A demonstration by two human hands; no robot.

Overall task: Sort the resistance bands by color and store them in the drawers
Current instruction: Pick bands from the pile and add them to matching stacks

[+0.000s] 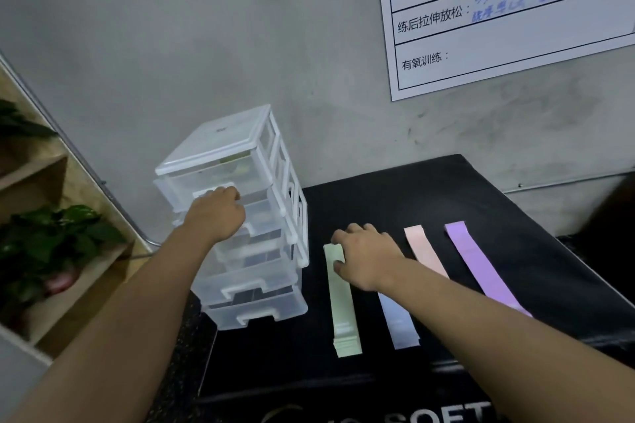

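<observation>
left hand (pixel 216 213): reaching to the top drawer (pixel 178 185) of the drawer unit (pixel 223 137), fingers curling round the drawer's white handle and gripping it. whether the drawer is sitting out from the frame cannot be told.

right hand (pixel 364 254): lying over the far end of the green band (pixel 342 306), fingers bending down and thumb pressing at the band's edge, grasping that end against the black surface (pixel 446 189).

drawer unit: clear plastic with white frame, four drawers stacking upright, standing at the left edge of the black surface, close to the grey wall (pixel 206 27). something pale yellow-green is showing through the top drawer; what it is cannot be told.

bands: four flat strips lying side by side on the black surface, running near to far. green band lying nearest the drawer unit; blue band (pixel 400 323) lying just right of it, its far part passing under the right wrist; pink band (pixel 424 251) next, partly hiding behind the forearm; purple band (pixel 477 264) lying furthest right.

surroundings: a white printed chart (pixel 515 27) hanging on the wall above; a leafy plant (pixel 58 233) sitting in a wooden shelf (pixel 31 178) at left.
</observation>
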